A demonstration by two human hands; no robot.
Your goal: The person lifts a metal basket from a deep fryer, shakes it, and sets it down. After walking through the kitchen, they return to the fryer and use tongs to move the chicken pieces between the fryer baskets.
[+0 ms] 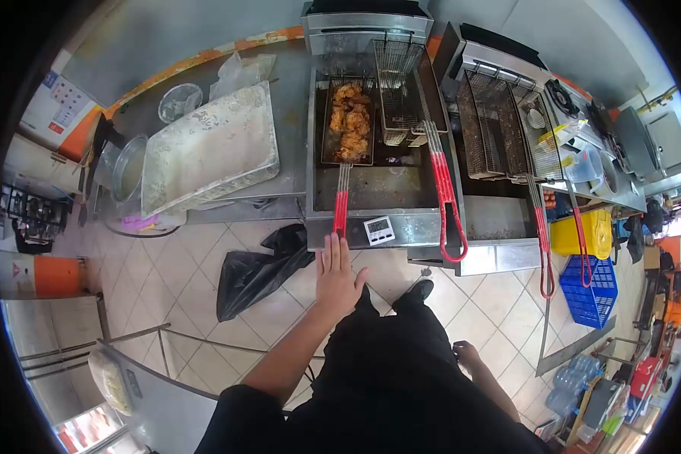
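My left hand [337, 281] is open, its fingers stretched out flat against the end of a red basket handle [340, 206]. That handle belongs to a fry basket [326, 144] holding several pieces of browned fried chicken [351, 121], set over the left fryer [329, 195]. To the right of my fingers, a white digital timer [379, 230] sits on the fryer's front ledge. A second wire basket [402, 91], its long red handle [443, 181] pointing toward me, stands in the same fryer. Low beside my leg hangs my right hand [469, 356]; its fingers are mostly hidden.
A large flour-dusted tray [212, 144] rests on the left counter beside a metal bowl [131, 170]. A black plastic bag [257, 272] lies on the tiled floor. More baskets [499, 125] fill the right fryer; a yellow crate [583, 233] and blue crate [589, 291] stand at right.
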